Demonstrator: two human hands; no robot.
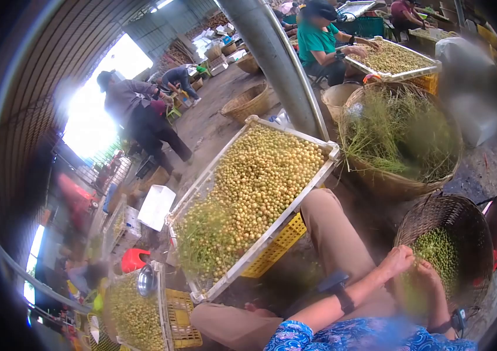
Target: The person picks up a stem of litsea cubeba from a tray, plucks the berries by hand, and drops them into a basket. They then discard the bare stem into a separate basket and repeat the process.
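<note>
Over the near rim of a dark wicker basket (418, 219), my left hand (399, 260) is closed, fingers pinched together. Right beside it, my right hand (428, 276) has its fingers curled in as well. A blurred green clump (410, 292) shows just below the two hands; what the fingertips hold is too blurred to make out. Small green round fruits (438, 248) fill the lower part of this basket. In front of my knees, a white-framed tray (263, 248) tilts across the view, heaped with yellowish round fruits (263, 175), with thin green stems (204, 234) at its near-left end.
A large basket of stems (400, 137) stands beyond my basket. A yellow crate (275, 245) supports the tray, close to a metal post (278, 64). Another fruit tray (137, 307) lies at left with a metal bowl (147, 281). Other people work at the back.
</note>
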